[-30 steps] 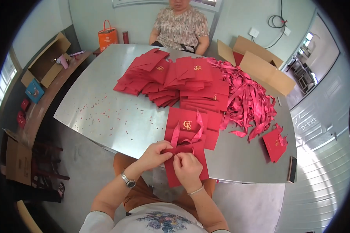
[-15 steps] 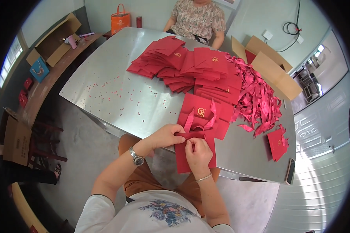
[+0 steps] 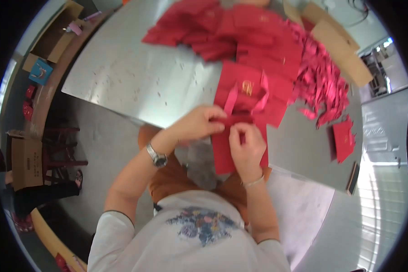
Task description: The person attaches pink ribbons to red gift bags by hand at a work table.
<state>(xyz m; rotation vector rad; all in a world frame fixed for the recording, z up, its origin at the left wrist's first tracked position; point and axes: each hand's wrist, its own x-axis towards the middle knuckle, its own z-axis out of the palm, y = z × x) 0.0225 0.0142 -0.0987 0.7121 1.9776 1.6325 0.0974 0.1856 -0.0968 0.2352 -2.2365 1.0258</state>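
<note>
Both pinched shut, left hand (image 3: pixel 198 126) and right hand (image 3: pixel 245 144), on red ribbon (image 3: pixel 233 119) at bag (image 3: pixel 238 152)'s twelve o'clock edge; risk of slipping loose.

Grey metal table (image 3: pixel 136 77) across upper middle of frame. Open cardboard boxes (image 3: pixel 54 34) on side bench, upper left; small blue box (image 3: pixel 41 72) just below them. Flattened cardboard (image 3: pixel 344 54) upper right. Brown carton (image 3: pixel 26 163) on floor, left edge. Dark phone-like slab (image 3: pixel 352 177) at table's right edge.
</note>
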